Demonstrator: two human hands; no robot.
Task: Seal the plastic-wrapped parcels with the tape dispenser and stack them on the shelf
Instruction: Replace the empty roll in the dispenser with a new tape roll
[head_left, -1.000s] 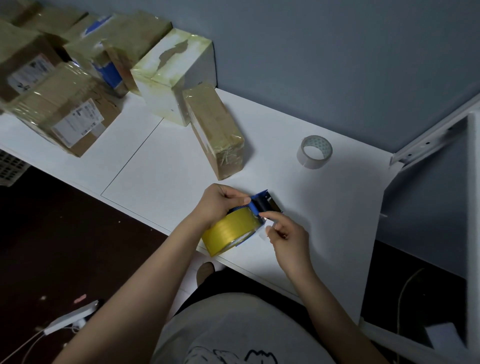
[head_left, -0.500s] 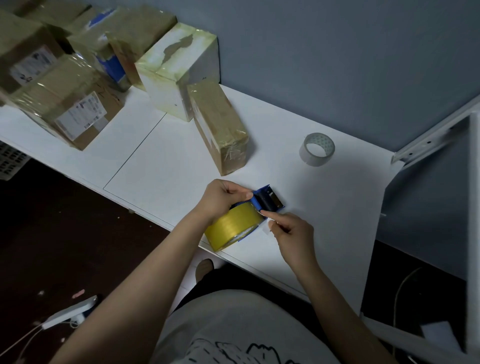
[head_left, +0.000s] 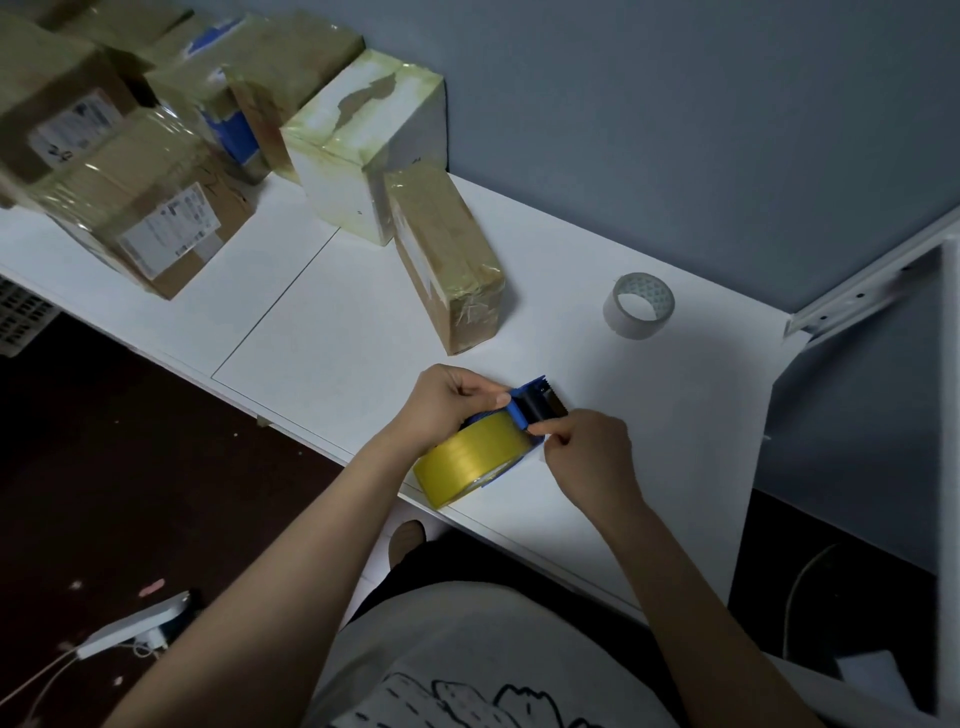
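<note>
While the left hand (head_left: 447, 402) curls its fingers over the top of the tape dispenser (head_left: 532, 408), thumb tip laid on the blue frame, the right hand (head_left: 589, 454) sits at the near right with thumb and forefinger pinched on the frame's near edge, just where tape leaves the yellow roll (head_left: 470, 460); whether the loose end is between those fingertips is too small to tell

The step looks like freeing the tape end and leading it up to the toothed blade at the dispenser's far tip. To do it well, the left hand should pin the dispenser steady against the white table (head_left: 675, 415), where it rests close to the near edge. The right should lift the end across its whole width so the film does not split into a sliver, then draw it flat and straight toward the blade without letting it fold back on itself. Fingertips are best kept off the teeth

Just beyond the hands, apart from them, lies a long brown parcel (head_left: 449, 260) under plastic wrap, its far end against a white parcel (head_left: 363, 150). More wrapped boxes (head_left: 150, 228) are heaped at the far left. A spare clear tape roll (head_left: 638, 305) lies to the far right, and the white shelf frame (head_left: 857, 301) stands at the right edge, well apart from the parcels
</note>
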